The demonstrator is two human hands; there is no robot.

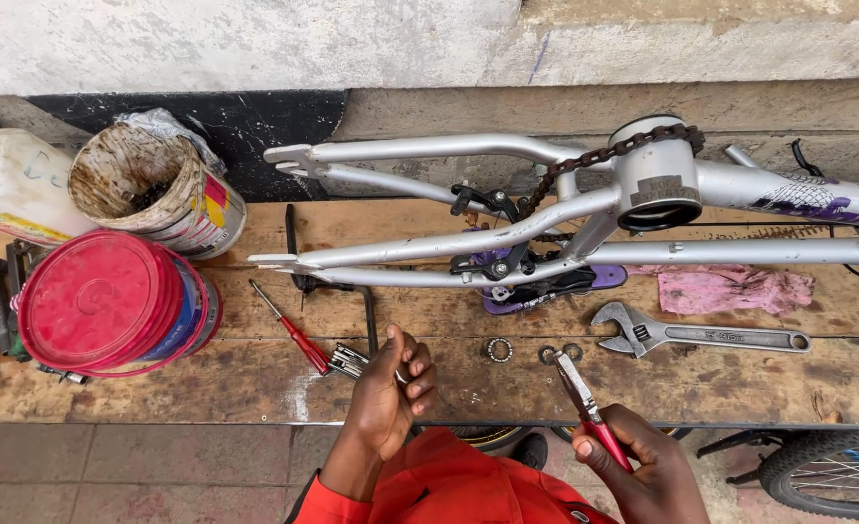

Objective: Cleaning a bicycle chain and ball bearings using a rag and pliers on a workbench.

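Fingers of right hand [643, 471] grip red-handled pliers [590, 408]; left hand [391, 388] pinches a small ring.

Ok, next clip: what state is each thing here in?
Silver bicycle frame: lying on its side, chain draped over it.
Steel adjustable wrench: flat on the bench, untouched.
Red-handled screwdriver: lying loose.
Red-handled pliers: held in right hand.
Left hand: closed around a small part.
Red-lidded bucket: tipped over, lid on.

A silver frame [546, 209] with a chain [604, 155] lies at 12 o'clock on the surface [158, 383]. A wrench [696, 337] and pink rag [735, 288] sit at 3 o'clock. Two buckets [109, 301] and a red screwdriver [292, 330] lie at 9 o'clock.
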